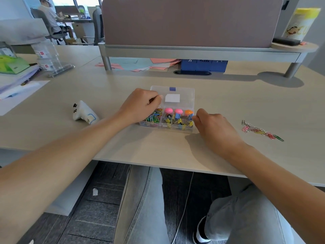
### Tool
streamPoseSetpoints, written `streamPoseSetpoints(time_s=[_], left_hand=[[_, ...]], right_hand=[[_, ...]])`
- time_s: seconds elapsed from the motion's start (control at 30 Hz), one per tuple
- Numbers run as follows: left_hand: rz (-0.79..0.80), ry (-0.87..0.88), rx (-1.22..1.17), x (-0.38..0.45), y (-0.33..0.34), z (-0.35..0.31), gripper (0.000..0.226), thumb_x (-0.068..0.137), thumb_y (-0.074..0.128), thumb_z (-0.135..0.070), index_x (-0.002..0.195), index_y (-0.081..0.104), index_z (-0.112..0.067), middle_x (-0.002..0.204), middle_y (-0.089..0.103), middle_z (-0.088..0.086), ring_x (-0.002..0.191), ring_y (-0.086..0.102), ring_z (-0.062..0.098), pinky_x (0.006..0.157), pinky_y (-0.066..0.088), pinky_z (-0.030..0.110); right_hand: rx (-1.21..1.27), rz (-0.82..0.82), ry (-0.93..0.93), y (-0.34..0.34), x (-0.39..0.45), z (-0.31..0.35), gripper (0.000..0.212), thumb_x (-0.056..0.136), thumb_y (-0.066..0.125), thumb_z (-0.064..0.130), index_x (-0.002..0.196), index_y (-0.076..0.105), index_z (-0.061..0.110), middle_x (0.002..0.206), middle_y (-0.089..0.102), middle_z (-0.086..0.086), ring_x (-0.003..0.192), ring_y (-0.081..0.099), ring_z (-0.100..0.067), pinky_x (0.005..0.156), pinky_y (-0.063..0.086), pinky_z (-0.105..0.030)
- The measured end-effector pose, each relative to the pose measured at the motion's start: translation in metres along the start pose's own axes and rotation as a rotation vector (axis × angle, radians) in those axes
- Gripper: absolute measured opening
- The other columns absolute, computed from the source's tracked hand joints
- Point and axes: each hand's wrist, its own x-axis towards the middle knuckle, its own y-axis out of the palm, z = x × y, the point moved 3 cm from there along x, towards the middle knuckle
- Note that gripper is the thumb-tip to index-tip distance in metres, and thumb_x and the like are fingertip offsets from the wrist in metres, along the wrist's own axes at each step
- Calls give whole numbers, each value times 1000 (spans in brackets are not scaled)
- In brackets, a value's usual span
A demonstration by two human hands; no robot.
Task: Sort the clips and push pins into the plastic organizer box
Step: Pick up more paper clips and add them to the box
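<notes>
A clear plastic organizer box (pixel 176 129) sits mid-table with its lid (pixel 186 96) folded open at the back. Coloured paper clips (pixel 154 119) fill its left compartment. Pink and orange push pins (pixel 168 110) and yellow binder clips (pixel 178 122) fill the others. My left hand (pixel 140 106) hovers over the box's left part, fingers curled and pinching the lid's left edge. My right hand (pixel 212 125) lies on the table, its curled fingertips holding the box's right wall. A loose pile of coloured paper clips (pixel 260 130) lies on the table to the right.
A white handheld device (pixel 84 113) lies left of the box. Behind stand a grey riser shelf (pixel 193 51) with coloured papers (pixel 140 65) and a blue box (pixel 204 65) beneath. Paper stacks (pixel 15 74) sit far left, a yellow-lidded canister (pixel 302 23) far right.
</notes>
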Motion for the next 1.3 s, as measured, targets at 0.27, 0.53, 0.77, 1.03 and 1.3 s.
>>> streamPoseSetpoints(time_s=[0.27,0.53,0.77,1.03,1.3], left_hand=[[-185,-184,128,1,-14,29,30,99,45,-22,70,52,-14,63,53,-3,60,49,21,55,34,33],[-92,-467,205,2,16,82,25,94,36,-20,97,57,-8,102,58,15,101,52,36,86,47,51],[14,-471,340,7,27,97,27,95,42,-15,117,57,-9,122,52,15,115,48,36,91,43,46],[122,-520,409,6,33,111,43,98,32,-28,134,50,-13,144,46,18,138,37,34,111,27,51],[271,-594,469,4,32,107,57,102,18,-43,157,20,-27,167,10,13,154,8,29,120,5,59]], right_hand=[[-3,-39,-77,-1,60,52,26,109,34,31,94,42,12,73,54,-14,62,48,-37,52,37,-40],[-142,157,-274,31,120,84,18,94,63,4,85,49,9,65,41,-9,49,42,-34,44,37,-36],[-171,203,-480,51,142,91,26,107,41,34,89,44,14,73,54,-13,66,52,-36,58,46,-43],[-199,211,-526,54,142,88,34,107,37,42,86,43,16,73,54,-10,67,53,-33,61,48,-46],[-62,114,-524,50,150,85,32,106,43,36,83,47,14,66,50,-9,60,48,-31,57,46,-45]])
